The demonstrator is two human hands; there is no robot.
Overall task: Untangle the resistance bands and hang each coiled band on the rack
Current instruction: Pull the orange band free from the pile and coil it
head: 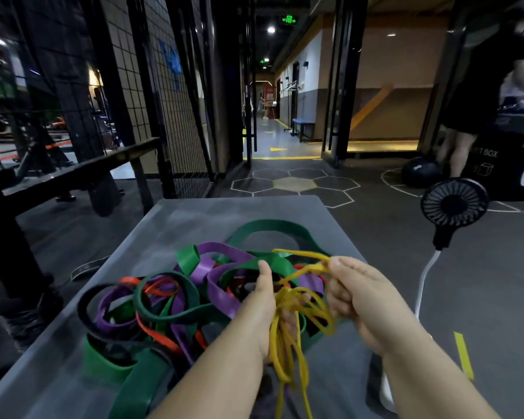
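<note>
**Early stage of the task.** Both hands work on one thin yellow band (288,300), held just above the near right edge of the heap of bands (170,303), which lies on the grey desk (194,213).

- **Grip:** The left hand (263,303), thumb pointing up, closes its grip round the bunched middle of the yellow band. The right hand (363,297) keeps a narrow grip, thumb and forefinger pinching a few strands drawn out toward the far side.
- **Progress:** No band in view is coiled and none is hung. The wire grid panel (127,86) at left carries nothing, and no rack can be made out with certainty. By this showing nearly all the work is left: free the yellow band, coil it, hang it, then repeat for every other band.
- **Appearance:** The yellow band is cord-like and looped many times. It has a knotted cluster between the hands, and slack loops hang toward the person. Whether it is clear of the heap cannot be told.
- **The heap:** It interlaces wide green, purple, thin red and black bands. One dark green loop (270,228) lies flat at its far end.
</note>
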